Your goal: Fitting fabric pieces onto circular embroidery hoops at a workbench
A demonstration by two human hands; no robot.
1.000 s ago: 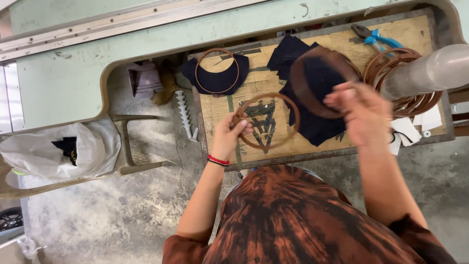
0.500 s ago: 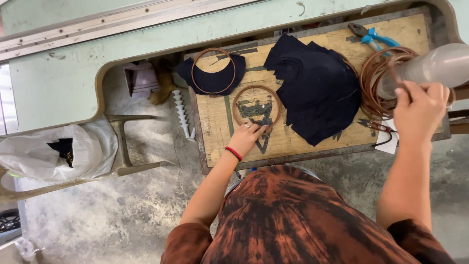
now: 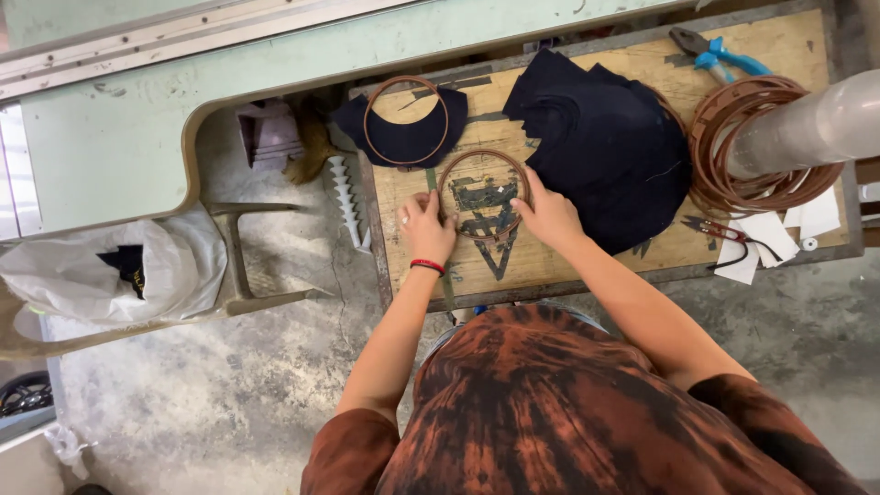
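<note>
Steadying the brown hoop on the wooden table, we have our left hand at its left rim, fingers curled onto the ring, and our right hand on its right rim, fingers pressed down on it. The hoop lies flat near the table's front edge. Uneven pressure could, we judge, make it spring or skid toward that edge and drop to the floor. Just right of the right hand, the dark fabric pile could be dragged by our wrist. Farther right, the stack of hoops ringing the grey pipe seems safe from us.
</note>
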